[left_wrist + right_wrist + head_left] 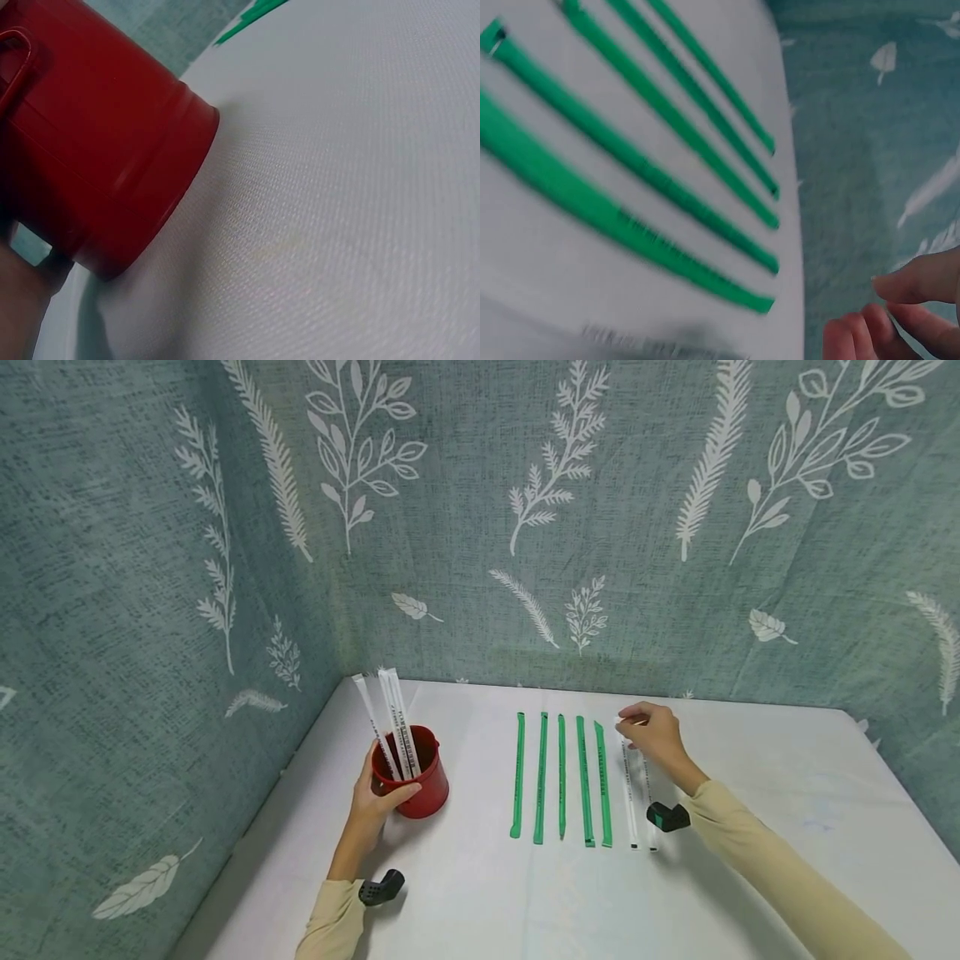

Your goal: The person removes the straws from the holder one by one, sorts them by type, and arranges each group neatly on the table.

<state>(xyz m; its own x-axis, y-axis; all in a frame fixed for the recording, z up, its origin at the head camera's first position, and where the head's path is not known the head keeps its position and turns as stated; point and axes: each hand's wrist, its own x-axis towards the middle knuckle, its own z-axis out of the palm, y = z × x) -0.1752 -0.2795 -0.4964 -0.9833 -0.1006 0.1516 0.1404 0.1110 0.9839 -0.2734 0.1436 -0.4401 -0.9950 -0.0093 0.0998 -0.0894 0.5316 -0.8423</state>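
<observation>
My left hand (372, 802) grips a small red bucket (432, 789) around its side, thumb near the front rim. Several long white wrapped straws (401, 727) with dark print lean in it, their tops well above the rim. My right hand (654, 732) is at the far ends of two white wrapped straws (628, 793) lying on the table. Its thumb and fingertips come close together beside the nearer straw's white end; I cannot tell whether they pinch it. In the right wrist view the fingers (859, 330) are curled, and part of a white straw shows blurred at the bottom.
Several green wrapped straws (542, 777) lie side by side, roughly parallel, left of the white pair. The table (480, 893) has a white cloth. A teal leaf-patterned curtain (465, 527) rises along its back and left edges.
</observation>
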